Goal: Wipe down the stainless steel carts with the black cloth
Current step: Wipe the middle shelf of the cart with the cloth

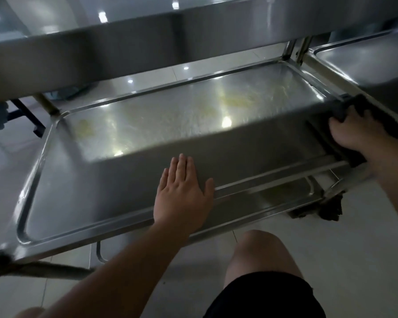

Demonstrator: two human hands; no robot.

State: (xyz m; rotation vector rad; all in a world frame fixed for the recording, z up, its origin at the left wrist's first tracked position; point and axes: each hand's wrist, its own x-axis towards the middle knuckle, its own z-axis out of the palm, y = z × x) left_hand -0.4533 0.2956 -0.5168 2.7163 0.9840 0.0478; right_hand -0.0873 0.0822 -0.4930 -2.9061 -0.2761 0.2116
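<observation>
The stainless steel cart's middle shelf [147, 115] fills the view, with yellowish stains toward its far side. My left hand [182, 191] lies flat, fingers straight, on the shelf near its front rim. My right hand [352, 131] presses the black cloth [359, 106] against the shelf's right rim, fingers curled over the cloth. The cloth hangs down over the rim beneath my wrist. The cart's top shelf [101, 47] looms overhead at the upper left.
A second steel cart [365, 63] stands close on the right. A lower shelf [285, 196] shows under the front rim. A castor wheel [329, 210] sits at the right front corner. My knee [260, 253] is on the pale tiled floor [354, 249].
</observation>
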